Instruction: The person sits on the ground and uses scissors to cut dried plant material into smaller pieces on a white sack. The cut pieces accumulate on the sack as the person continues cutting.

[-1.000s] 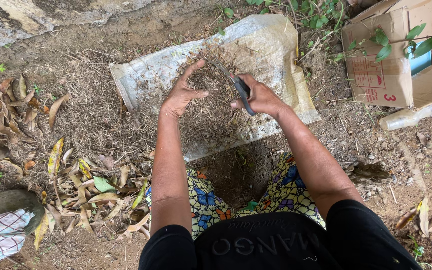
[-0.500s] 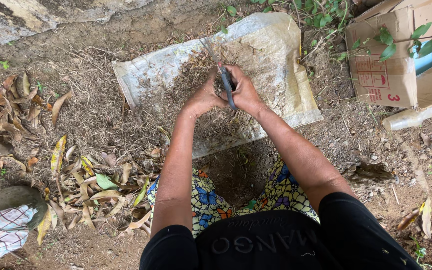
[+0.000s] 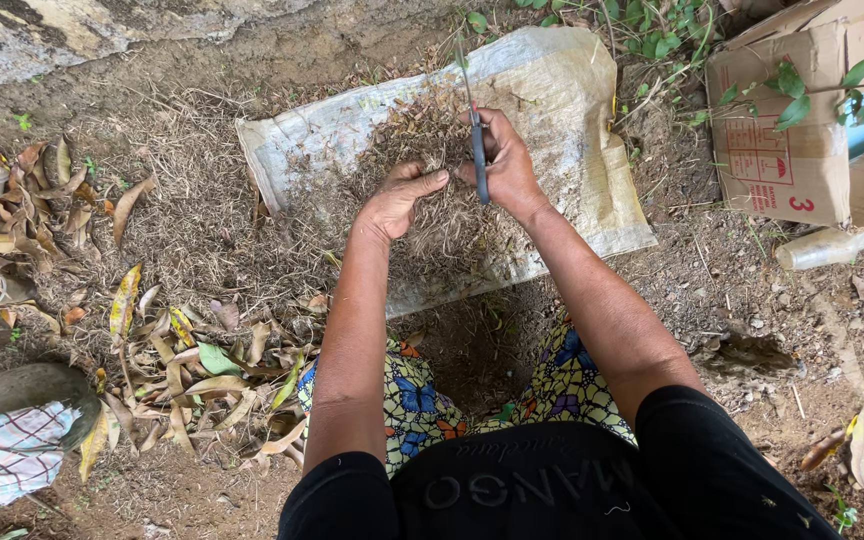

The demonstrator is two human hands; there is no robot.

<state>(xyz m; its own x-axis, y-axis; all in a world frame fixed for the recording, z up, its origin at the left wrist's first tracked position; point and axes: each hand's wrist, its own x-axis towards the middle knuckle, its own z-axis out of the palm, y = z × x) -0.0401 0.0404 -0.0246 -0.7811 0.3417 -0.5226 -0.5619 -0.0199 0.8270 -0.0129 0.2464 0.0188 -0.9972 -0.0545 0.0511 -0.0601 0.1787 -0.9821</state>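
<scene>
Head view showed the right hand gripping a knife, the left hand pinching dry grass. Both worked over a white sack. A brown cardboard box with red markings sat right.

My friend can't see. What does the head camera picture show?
A person's left hand grips a bunch of dry grass, while the right hand holds a dark knife against it, above a white woven sack on bare soil. Fallen leaves lie left, a cardboard box right.
</scene>
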